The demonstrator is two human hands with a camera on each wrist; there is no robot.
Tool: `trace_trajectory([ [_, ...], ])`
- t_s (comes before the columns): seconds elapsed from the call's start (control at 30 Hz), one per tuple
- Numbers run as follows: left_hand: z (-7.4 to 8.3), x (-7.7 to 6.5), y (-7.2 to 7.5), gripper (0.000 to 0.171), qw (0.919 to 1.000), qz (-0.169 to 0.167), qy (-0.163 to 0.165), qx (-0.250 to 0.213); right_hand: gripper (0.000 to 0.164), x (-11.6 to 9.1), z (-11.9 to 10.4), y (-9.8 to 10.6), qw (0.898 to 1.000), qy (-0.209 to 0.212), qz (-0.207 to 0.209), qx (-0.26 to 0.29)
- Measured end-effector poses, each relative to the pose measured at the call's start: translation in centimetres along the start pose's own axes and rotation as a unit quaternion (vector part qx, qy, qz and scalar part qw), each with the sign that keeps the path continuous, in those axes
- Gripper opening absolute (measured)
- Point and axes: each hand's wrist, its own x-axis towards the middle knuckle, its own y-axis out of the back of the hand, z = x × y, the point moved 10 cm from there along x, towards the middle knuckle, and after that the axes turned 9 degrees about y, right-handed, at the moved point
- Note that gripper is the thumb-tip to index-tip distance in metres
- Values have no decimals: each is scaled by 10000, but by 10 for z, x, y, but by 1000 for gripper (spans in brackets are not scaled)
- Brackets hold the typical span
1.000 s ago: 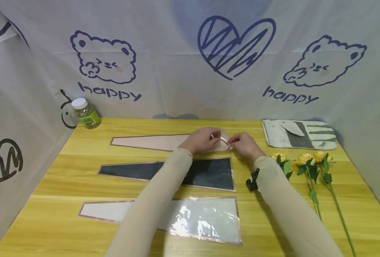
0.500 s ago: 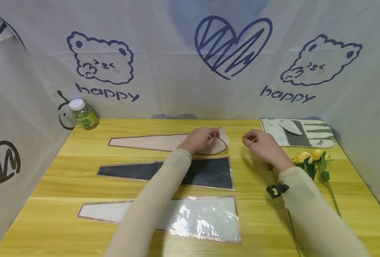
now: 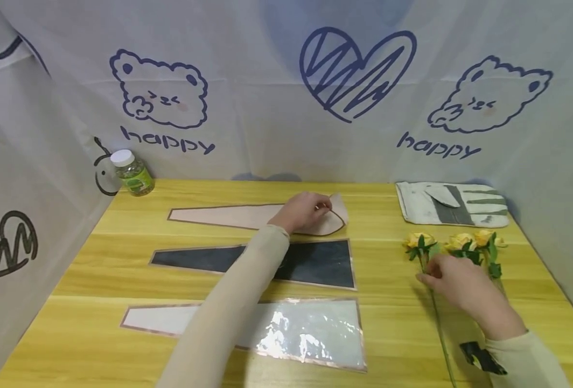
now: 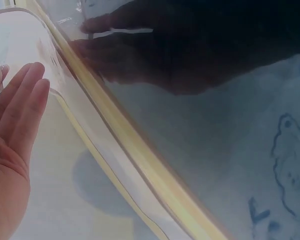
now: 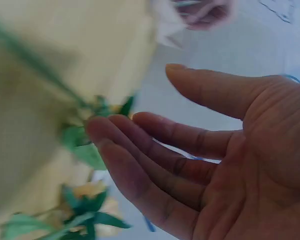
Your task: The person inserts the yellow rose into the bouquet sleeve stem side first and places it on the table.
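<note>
Your left hand point(image 3: 302, 212) is pinching the wide end of the pale pink tapered sheet with a dark brown border point(image 3: 223, 216), near the table's point(image 3: 393, 345) far edge, just right of its middle. That end curls up off the wood. The sheet's long axis runs left-right, roughly along the far edge, narrow tip to the left.

Your right hand point(image 3: 466, 283) grasps nothing: thumb well apart from the loosely bent fingers, palm bare in the right wrist view. It's at the stem of the leftmost yellow rose with a thin green stem point(image 3: 418, 240); can't tell if a fingertip touches.

Key relation, I'd say: that rose lies right of the curled end and nearer you, bloom toward the far edge, stem running to the near edge, so about crosswise to the pink sheet. Right hand is much the nearer one.

In the way: two more yellow roses with green leaves point(image 3: 461, 241) just right, stems partly behind your right hand and forearm; mind snagging leaves. White-and-grey fabric glove point(image 3: 451, 203) sits beyond the blooms, far right corner. Your left sleeve crosses the black tapered sheet point(image 3: 315, 263) and the glossy white tapered sheet point(image 3: 315, 328). White-lidded clear jar point(image 3: 133, 175), far left corner, out of the way.
</note>
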Motion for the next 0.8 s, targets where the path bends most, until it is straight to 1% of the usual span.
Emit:
trace_trajectory([
  [0.1, 0, 0, -1, 18, 10000, -5, 3, 50, 27, -5, 10, -17, 9992, -186, -335, 80],
  [0.17, 1, -1, 0, 18, 10000, 13, -32, 74, 28, -8, 14, -25, 9986, -302, -413, 113],
  [0.23, 3, -1, 0, 18, 9999, 12, -90, 113, 31, -11, 17, -28, 9983, -408, -388, 175],
  [0.33, 6, -1, -1, 17, 9998, 5, -175, 138, 40, -17, 19, -32, 9978, -521, -367, 187],
  [0.43, 8, 0, -2, 17, 9996, 4, -211, 194, 44, -22, 22, -39, 9963, -617, -552, 235],
  [0.57, 7, 1, -3, 18, 9995, 23, -182, 256, 38, -24, 24, -47, 9937, -729, -788, 310],
  [0.63, 6, 0, -4, 17, 9995, 17, -158, 262, 35, -24, 25, -50, 9928, -774, -831, 384],
  [0.8, 4, -1, -4, 17, 9997, 10, -68, 214, 31, -23, 30, -54, 9882, -932, -841, 873],
])
